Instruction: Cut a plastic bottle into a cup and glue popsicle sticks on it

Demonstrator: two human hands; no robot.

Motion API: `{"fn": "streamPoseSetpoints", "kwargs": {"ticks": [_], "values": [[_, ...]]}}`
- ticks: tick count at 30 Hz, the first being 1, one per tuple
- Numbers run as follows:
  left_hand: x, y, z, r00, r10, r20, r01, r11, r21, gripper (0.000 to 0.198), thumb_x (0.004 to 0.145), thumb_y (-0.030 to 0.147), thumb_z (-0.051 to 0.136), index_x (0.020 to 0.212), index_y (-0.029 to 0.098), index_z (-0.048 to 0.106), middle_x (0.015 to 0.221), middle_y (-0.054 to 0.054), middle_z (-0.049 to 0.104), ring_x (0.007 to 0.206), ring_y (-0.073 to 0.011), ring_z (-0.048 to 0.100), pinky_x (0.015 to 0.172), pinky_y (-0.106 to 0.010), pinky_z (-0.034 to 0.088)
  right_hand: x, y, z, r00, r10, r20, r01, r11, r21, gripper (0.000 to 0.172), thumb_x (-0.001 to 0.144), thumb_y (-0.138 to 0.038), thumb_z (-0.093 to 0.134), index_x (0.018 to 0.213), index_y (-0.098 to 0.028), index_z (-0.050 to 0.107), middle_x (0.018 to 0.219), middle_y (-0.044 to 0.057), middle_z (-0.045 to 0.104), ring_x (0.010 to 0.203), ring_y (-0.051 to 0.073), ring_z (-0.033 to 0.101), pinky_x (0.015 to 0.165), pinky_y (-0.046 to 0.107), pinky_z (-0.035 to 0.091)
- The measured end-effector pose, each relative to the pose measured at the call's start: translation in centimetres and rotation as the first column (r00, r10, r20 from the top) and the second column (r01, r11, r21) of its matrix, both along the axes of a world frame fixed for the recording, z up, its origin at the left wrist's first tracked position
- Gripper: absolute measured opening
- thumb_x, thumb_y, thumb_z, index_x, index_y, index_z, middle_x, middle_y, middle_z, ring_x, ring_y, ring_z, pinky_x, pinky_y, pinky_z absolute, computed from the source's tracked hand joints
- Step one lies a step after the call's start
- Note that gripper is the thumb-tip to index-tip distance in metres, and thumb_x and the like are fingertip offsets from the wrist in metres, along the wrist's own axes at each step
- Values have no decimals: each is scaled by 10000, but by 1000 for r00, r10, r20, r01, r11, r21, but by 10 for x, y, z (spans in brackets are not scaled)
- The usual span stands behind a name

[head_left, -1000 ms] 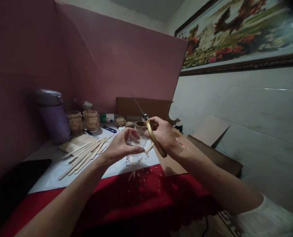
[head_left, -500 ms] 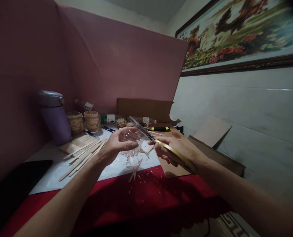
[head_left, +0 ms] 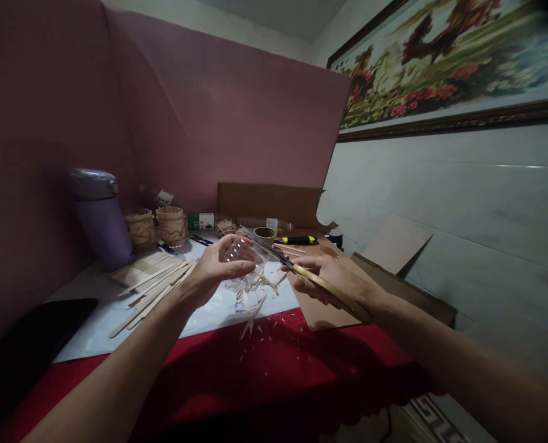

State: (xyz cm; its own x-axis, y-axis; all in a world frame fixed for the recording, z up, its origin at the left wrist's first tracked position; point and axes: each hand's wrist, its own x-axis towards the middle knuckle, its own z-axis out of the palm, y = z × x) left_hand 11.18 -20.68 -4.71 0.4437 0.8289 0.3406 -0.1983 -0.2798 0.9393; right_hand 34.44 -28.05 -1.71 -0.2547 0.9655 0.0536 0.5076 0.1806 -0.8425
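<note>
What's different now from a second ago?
The right hand moved down and rightward, tilting the scissors so the blades now lie lower, alongside the clear plastic piece. Nothing was picked up or let go. The left hand still holds the plastic; the wooden sticks and purple bottle stayed put.

I see the flask (head_left: pixel 102 231) at left, two cups (head_left: pixel 170 226) just right of it, sticks (head_left: pixel 156 297) before them; beyond the right hand (head_left: pixel 324 275) lies the knife (head_left: pixel 297 240) (apparently on the cardboard (head_left: pixel 318 315)).

No txt legible — green-white label (head_left: pixel 201 221) too sm. to read.
</note>
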Motion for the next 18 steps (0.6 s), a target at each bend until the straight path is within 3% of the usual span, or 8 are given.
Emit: {"fn": "streamPoseSetpoints", "kwargs": {"ticks": [7, 18], "values": [[0, 3, -1, 1000, 5, -24, -5, 1000, 23, 599, 588, 434, 869, 1052, 145, 623, 928, -97, 728, 875, -227, 656, 734, -333, 477, 1, 0, 0, 999, 45, -3, -45, 999, 24, 462, 748, -578, 743, 903, -143, 719, 639, -24, 507, 483, 67, 335, 431, 235, 260], [1, 6, -5, 1000, -10, -21, 10, 1000, 25, 611, 585, 439, 872, 1059, 141, 625, 936, -106, 721, 843, -223, 652, 711, -334, 477, -1, -3, -11, 999, 11, -48, -9, 999, 33, 460, 729, -606, 761, 885, -175, 717, 639, -27, 506, 457, 56, 317, 407, 223, 232]]}}
